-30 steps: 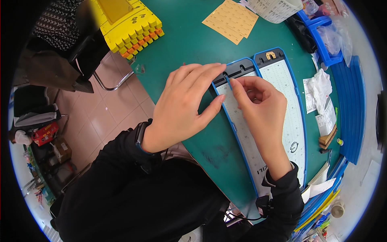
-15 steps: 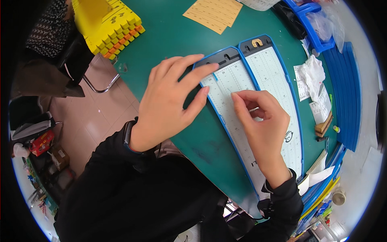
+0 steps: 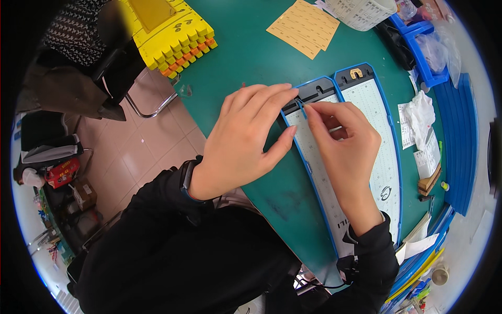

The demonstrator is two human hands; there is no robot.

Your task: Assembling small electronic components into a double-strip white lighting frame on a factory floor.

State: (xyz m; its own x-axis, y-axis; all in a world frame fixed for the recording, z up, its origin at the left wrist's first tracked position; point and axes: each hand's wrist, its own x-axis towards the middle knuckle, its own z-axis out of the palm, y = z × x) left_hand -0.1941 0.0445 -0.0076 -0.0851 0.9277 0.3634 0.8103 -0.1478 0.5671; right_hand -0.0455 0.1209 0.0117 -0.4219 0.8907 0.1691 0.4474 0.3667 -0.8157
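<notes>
A long, narrow two-panel case [image 3: 380, 152] lies open on the green table, with white marked panels, blue rims and black end pieces. My left hand [image 3: 246, 131] reaches over its left rim, fingers stretched and fingertips on the black end piece [image 3: 316, 92] of the left panel. The thumb stands apart. My right hand [image 3: 348, 141] is above the left panel, thumb and forefinger pinched close to my left fingertips. Something thin and dark shows at the pinch, too small to make out. A gold-coloured clip [image 3: 356, 73] sits in the right panel's end.
Yellow and orange stacked trays [image 3: 175, 39] stand at the far left. Tan sheets [image 3: 303, 27] lie at the back, beside a white tub [image 3: 363, 11]. Crumpled tissue [image 3: 420, 118], wooden blocks [image 3: 429, 182] and blue strips [image 3: 459, 146] line the right side. The table's edge runs beneath my left arm.
My right hand has moved up the left panel, bringing its pinch close to my left fingertips at the black end. The whole view has shifted slightly.
</notes>
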